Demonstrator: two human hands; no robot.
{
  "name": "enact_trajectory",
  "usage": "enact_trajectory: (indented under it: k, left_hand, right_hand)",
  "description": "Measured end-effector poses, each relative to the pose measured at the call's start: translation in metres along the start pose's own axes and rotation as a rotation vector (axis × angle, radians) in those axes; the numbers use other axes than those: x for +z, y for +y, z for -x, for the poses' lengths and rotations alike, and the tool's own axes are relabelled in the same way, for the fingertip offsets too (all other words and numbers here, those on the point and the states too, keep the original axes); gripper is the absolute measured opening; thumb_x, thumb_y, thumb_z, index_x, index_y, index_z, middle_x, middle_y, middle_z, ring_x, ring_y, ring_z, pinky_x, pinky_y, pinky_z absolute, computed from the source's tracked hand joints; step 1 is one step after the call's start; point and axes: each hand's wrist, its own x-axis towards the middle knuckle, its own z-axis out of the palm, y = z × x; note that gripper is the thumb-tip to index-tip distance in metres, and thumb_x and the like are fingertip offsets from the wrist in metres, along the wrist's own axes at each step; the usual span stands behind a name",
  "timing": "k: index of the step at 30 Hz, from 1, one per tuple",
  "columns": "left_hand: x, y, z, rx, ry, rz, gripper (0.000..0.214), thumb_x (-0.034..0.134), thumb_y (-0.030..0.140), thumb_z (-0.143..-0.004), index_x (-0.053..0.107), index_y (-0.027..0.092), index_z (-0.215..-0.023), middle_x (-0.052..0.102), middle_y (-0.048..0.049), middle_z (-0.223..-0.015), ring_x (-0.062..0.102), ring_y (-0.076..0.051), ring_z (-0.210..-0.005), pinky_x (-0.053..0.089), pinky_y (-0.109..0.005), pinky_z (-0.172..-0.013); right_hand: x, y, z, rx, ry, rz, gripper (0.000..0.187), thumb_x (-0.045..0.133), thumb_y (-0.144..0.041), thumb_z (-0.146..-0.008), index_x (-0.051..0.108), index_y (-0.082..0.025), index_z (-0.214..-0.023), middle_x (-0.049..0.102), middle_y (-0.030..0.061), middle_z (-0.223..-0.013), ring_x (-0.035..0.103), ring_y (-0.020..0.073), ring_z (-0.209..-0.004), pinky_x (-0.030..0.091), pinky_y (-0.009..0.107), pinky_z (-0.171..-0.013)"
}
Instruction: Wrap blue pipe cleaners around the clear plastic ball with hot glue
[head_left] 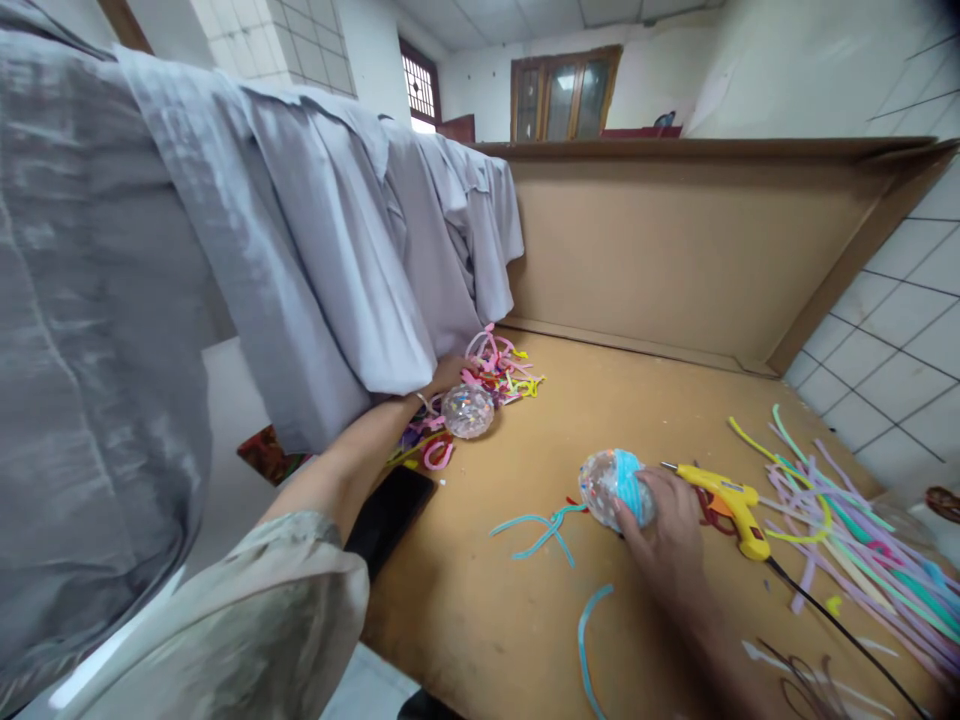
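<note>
From my head camera, my right hand (667, 520) is on the near right part of the table (615, 400), with the thumb and fingers clamped on a clear ball (596, 485) that has a blue band (630, 480) wrapped over its right side. Coloured specks show through the clear part. Just left of it lie some crossed blue strips (551, 525), one running up to the ball's edge, and nearer to me curves a single blue strip (585, 640).

My left hand (451, 373) is farther off to the left, reaching into a heap of curled pink, red and yellow pieces (499, 365). I cannot tell whether those fingers are apart or together (the heap hides their tips). A second clear ball (468, 411) sits just in front of that hand, and a dark phone (397, 500) lies beside my left forearm.

To the right of the ball I hold, a yellow glue gun (724, 495) lies with its nozzle pointing left, close to my fingers. Right of that spreads a pile of long strips (862, 560), purple, green and yellow. Grey cloth (337, 230) hangs along the left, and a brown panel (660, 250) stands across the far edge.
</note>
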Motion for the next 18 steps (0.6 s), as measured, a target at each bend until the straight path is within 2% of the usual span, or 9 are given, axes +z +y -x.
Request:
enact_trajectory:
  k: [2, 5, 7, 8, 10, 13, 16, 18]
  left_hand:
    - [-0.007, 0.008, -0.003, -0.039, 0.118, -0.039, 0.033, 0.06, 0.025, -0.076, 0.073, 0.017, -0.106, 0.071, -0.0104, -0.111, 0.06, -0.03, -0.11, 0.044, -0.039, -0.1]
    - [-0.024, 0.019, -0.008, -0.069, 0.301, -0.101, 0.038, 0.052, 0.032, -0.087, 0.068, 0.018, -0.119, 0.059, -0.0142, -0.132, 0.048, -0.033, -0.125, 0.036, -0.044, -0.106]
    - [-0.032, 0.024, -0.007, -0.03, 0.435, -0.201, 0.037, 0.048, 0.034, -0.091, 0.067, 0.023, -0.12, 0.053, -0.0129, -0.139, 0.043, -0.035, -0.129, 0.031, -0.047, -0.108]
    - [-0.034, 0.026, -0.005, -0.003, 0.455, -0.236, 0.035, 0.046, 0.034, -0.093, 0.067, 0.024, -0.119, 0.05, -0.0121, -0.143, 0.041, -0.036, -0.131, 0.027, -0.049, -0.109]
    - [-0.03, 0.027, 0.002, 0.081, 0.362, -0.257, 0.031, 0.046, 0.029, -0.093, 0.069, 0.026, -0.114, 0.048, -0.01, -0.147, 0.035, -0.036, -0.136, 0.02, -0.053, -0.112]
    - [-0.016, 0.024, 0.015, 0.149, 0.116, -0.133, 0.024, 0.056, 0.025, -0.086, 0.072, 0.026, -0.104, 0.057, -0.0079, -0.139, 0.031, -0.034, -0.141, 0.013, -0.056, -0.116]
    - [-0.012, 0.018, 0.025, 0.081, 0.09, 0.086, 0.021, 0.064, 0.024, -0.076, 0.074, 0.022, -0.095, 0.067, -0.0096, -0.124, 0.044, -0.032, -0.132, 0.024, -0.052, -0.115]
    - [-0.021, 0.012, 0.03, 0.057, 0.119, 0.15, 0.02, 0.062, 0.024, -0.076, 0.073, 0.02, -0.092, 0.071, -0.0091, -0.112, 0.054, -0.029, -0.121, 0.038, -0.046, -0.107]
  right_hand:
    - [0.0, -0.001, 0.0, 0.008, -0.006, 0.001, 0.032, 0.053, -0.044, -0.091, 0.054, -0.02, -0.112, 0.06, 0.0135, -0.107, 0.054, 0.0288, -0.1, 0.045, 0.046, -0.086]
    - [-0.001, -0.003, -0.001, 0.018, -0.006, -0.007, 0.032, 0.055, -0.044, -0.09, 0.055, -0.021, -0.112, 0.06, 0.0129, -0.107, 0.054, 0.029, -0.101, 0.045, 0.046, -0.088]
    - [-0.002, -0.004, -0.001, 0.025, -0.012, -0.014, 0.032, 0.055, -0.043, -0.09, 0.055, -0.021, -0.112, 0.06, 0.0124, -0.107, 0.055, 0.029, -0.101, 0.045, 0.047, -0.089]
    - [-0.002, -0.004, -0.001, 0.026, -0.014, -0.016, 0.031, 0.055, -0.043, -0.09, 0.056, -0.021, -0.113, 0.059, 0.0123, -0.107, 0.055, 0.029, -0.101, 0.044, 0.047, -0.089]
    - [-0.003, -0.004, -0.001, 0.029, -0.017, -0.018, 0.031, 0.055, -0.043, -0.09, 0.055, -0.021, -0.113, 0.059, 0.0125, -0.107, 0.055, 0.029, -0.101, 0.044, 0.047, -0.09]
    - [-0.003, -0.005, -0.001, 0.025, -0.018, -0.02, 0.03, 0.054, -0.042, -0.091, 0.055, -0.02, -0.113, 0.059, 0.0128, -0.107, 0.055, 0.0287, -0.101, 0.045, 0.047, -0.089]
    - [-0.002, -0.006, -0.001, 0.007, -0.001, -0.022, 0.03, 0.055, -0.042, -0.091, 0.055, -0.02, -0.11, 0.059, 0.0128, -0.106, 0.054, 0.0278, -0.1, 0.045, 0.045, -0.088]
    - [-0.001, -0.006, -0.001, -0.011, 0.027, -0.019, 0.029, 0.056, -0.043, -0.091, 0.056, -0.019, -0.108, 0.059, 0.0126, -0.105, 0.054, 0.0273, -0.099, 0.045, 0.044, -0.086]
